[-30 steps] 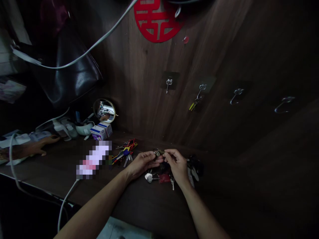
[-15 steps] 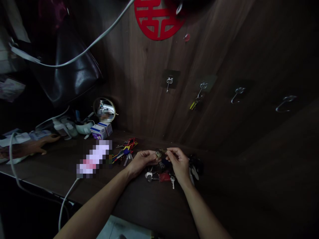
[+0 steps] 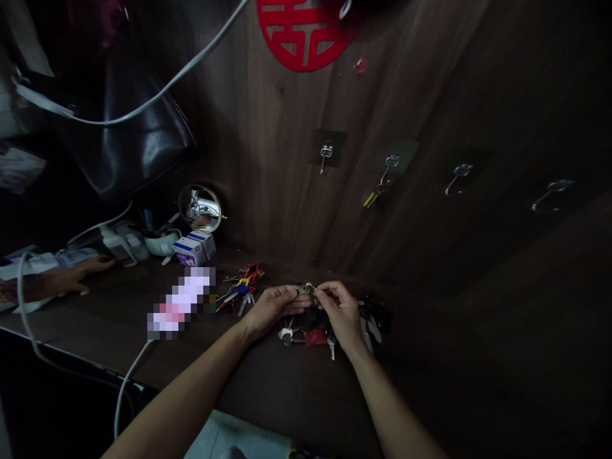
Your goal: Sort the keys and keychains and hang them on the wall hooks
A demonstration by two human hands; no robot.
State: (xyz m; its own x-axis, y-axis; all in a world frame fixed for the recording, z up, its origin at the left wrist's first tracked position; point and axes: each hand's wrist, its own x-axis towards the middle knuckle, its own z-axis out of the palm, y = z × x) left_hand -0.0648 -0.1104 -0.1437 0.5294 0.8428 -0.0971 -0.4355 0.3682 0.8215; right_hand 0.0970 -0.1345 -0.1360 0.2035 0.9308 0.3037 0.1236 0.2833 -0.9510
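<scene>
My left hand (image 3: pixel 276 307) pinches a small brassy key ring (image 3: pixel 306 290) between thumb and fingers, just above the tabletop. Thumb and forefinger of my right hand (image 3: pixel 340 311) close on the other side of this ring; whether a key sits in that pinch is too small to tell. Under and between the hands lie silver keys (image 3: pixel 331 347) with a red tag (image 3: pixel 315 337). Beside my right wrist is a dark bunch of keys (image 3: pixel 374 326), partly hidden. Keys with red, yellow and blue covers (image 3: pixel 243 287) lie left of my left hand.
Several metal hooks line the wooden wall; one carries yellow-and-black keys (image 3: pixel 371 199). Left stand a round mirror (image 3: pixel 201 208), small boxes (image 3: pixel 191 250) and bottles (image 3: pixel 115 245). A hand-shaped form (image 3: pixel 71 282) rests farther left. A white cable (image 3: pixel 153 101) hangs before a black bag (image 3: pixel 138 140).
My hands have drawn slightly closer together around the key ring, and the fingers of my left hand have straightened beneath it. The surrounding things stay put.
</scene>
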